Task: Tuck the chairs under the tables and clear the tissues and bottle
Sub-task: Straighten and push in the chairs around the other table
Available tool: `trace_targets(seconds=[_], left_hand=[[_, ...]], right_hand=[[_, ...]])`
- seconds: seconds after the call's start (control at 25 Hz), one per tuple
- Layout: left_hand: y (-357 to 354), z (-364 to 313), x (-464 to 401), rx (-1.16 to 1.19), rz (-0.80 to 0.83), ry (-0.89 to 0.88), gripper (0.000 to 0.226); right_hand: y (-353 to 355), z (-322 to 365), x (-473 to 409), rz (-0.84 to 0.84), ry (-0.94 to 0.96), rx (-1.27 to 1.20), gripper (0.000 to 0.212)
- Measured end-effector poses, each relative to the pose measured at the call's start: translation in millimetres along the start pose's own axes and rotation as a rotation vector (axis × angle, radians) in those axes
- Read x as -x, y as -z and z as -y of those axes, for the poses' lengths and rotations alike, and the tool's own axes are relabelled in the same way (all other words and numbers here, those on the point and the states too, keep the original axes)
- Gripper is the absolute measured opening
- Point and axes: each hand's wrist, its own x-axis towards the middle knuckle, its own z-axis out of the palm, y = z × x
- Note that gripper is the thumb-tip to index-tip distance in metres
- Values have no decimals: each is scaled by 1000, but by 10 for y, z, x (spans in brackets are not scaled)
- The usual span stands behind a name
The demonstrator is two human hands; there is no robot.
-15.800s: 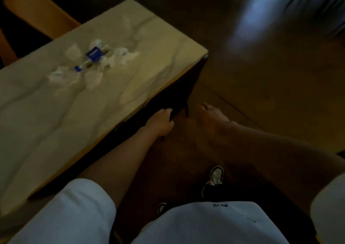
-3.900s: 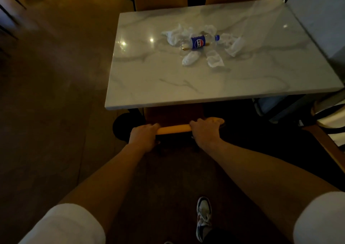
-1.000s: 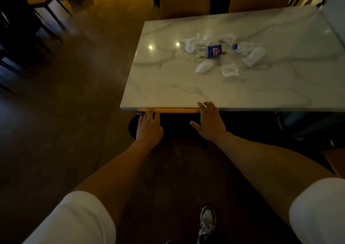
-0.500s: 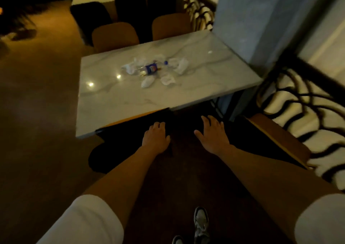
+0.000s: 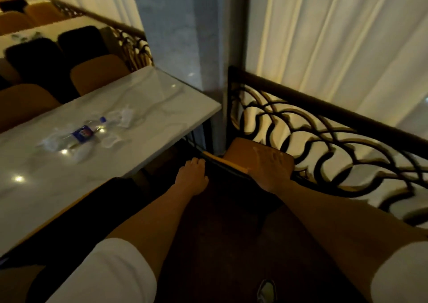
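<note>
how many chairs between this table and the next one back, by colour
tan chairs: 2
black chairs: 2
total: 4

A plastic bottle [image 5: 86,134] lies among crumpled tissues [image 5: 120,120] on the marble table [image 5: 162,110], two chairs [image 5: 97,72] tucked at its far side, another chair [image 5: 245,151] right of it before the railing [image 5: 324,131].

Pale curtains [image 5: 335,43] hang behind a dark scrollwork railing [image 5: 324,140], beside a grey pillar [image 5: 176,29], over dim brown floor [image 5: 220,244].
</note>
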Motion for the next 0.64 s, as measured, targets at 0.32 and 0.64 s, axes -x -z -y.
trace_targets(seconds=[0.32,0.64], left_hand=[[-60,-669,-870,-234,160,-180,87],[-224,-396,-1574,-476,495,-238,54]], right_hand=[[93,-513,-177,395,6,-33,101],[-155,-219,-485,613,-56,-113,92]])
